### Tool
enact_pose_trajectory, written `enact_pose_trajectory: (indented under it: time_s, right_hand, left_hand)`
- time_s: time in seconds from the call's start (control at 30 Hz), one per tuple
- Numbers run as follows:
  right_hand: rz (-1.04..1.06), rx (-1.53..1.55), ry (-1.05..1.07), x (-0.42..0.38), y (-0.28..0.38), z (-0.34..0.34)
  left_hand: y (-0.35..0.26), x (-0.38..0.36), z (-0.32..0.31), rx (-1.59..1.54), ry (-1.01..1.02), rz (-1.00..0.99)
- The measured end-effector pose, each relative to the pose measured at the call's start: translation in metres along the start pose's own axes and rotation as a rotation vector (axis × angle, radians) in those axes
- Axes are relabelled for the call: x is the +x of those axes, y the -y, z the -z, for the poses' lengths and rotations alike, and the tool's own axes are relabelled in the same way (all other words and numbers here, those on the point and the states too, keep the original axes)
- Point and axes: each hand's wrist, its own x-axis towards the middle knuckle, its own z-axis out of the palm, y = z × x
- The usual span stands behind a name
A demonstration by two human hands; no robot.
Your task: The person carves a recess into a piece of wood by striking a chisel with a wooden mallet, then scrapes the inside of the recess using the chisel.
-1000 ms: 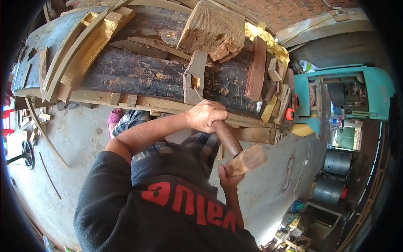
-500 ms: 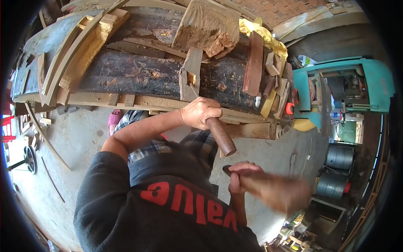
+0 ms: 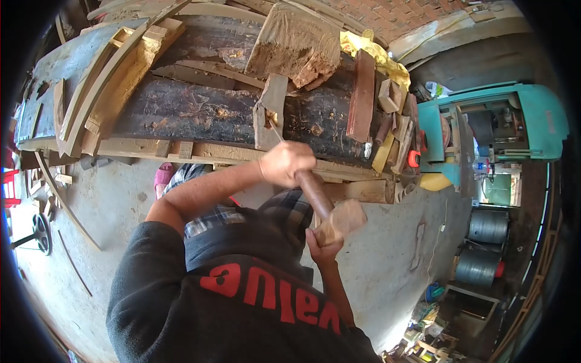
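Note:
My left hand [image 3: 287,163] is wrapped around a chisel [image 3: 315,192] with a round brown wooden handle. Its thin blade slants into a ragged notch in a small wooden block [image 3: 272,100], which lies across a dark log bench. My right hand [image 3: 322,247] grips a wooden mallet [image 3: 344,221]. The mallet's pale head is at the butt end of the chisel handle and seems to touch it; slight blur softens the contact. Most of the mallet's own handle is hidden.
On the dark log bench [image 3: 193,109] lie a rough thick slab [image 3: 293,42], a reddish board [image 3: 361,97] and long curved strips [image 3: 109,78]. An orange tape measure [image 3: 414,158] sits at the right end. Beyond stands a teal machine [image 3: 541,121].
My right hand has swung the mallet leftward and up, from well off to the right to the chisel's butt end. My left hand and the chisel stay nearly in place.

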Motion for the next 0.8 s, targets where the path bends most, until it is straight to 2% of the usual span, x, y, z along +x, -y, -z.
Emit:
enact_pose_trajectory:
  time_s: [0.03,0.07,0.13,0.17,0.23,0.3,0.33,0.37,0.4,0.43,0.5,0.53,0.63,0.8]
  right_hand:
    - [0.034,0.075,-0.202,0.007,0.0,-0.016]
    - [0.051,0.079,-0.191,0.015,0.001,-0.012]
    - [-0.141,0.312,-0.175,0.007,0.021,0.012]
    - [0.108,0.114,-0.066,0.018,0.027,0.028]
    - [0.421,0.662,-0.209,0.035,0.04,0.016]
    - [0.479,0.688,-0.258,0.024,0.023,0.007]
    - [0.283,0.302,-0.142,-0.001,-0.013,0.009]
    - [0.082,-0.084,-0.028,0.002,-0.008,0.008]
    - [-0.093,0.057,-0.074,0.008,-0.004,0.008]
    - [-0.088,0.058,-0.072,0.008,-0.007,0.005]
    - [-0.169,0.356,-0.294,0.003,-0.019,0.002]
    - [-0.259,0.446,-0.275,0.008,-0.001,0.007]
    - [-0.171,0.352,-0.241,0.015,-0.001,0.014]
    - [-0.152,0.293,-0.161,0.009,-0.002,0.011]
  left_hand:
    - [0.001,0.002,0.001,0.006,-0.006,-0.003]
    - [0.005,0.003,0.003,0.015,0.016,-0.017]
    - [0.0,-0.007,-0.004,-0.017,0.059,0.001]
    - [0.005,-0.007,-0.003,-0.005,0.072,0.0]
    - [0.007,-0.003,-0.004,0.006,0.08,-0.005]
    - [0.005,0.0,-0.001,-0.025,0.1,0.04]
    - [0.006,0.005,0.002,-0.016,0.096,0.036]
    - [0.007,0.011,0.004,-0.055,0.117,0.116]
    - [0.007,0.016,0.006,-0.095,0.138,0.197]
    - [0.005,0.023,0.01,-0.09,0.135,0.196]
    - [-0.006,0.04,0.025,-0.07,-0.026,0.254]
    - [-0.013,0.045,0.031,-0.101,-0.042,0.257]
    - [-0.017,0.037,0.025,-0.169,-0.031,0.233]
    - [-0.019,0.023,0.027,-0.135,-0.01,0.254]
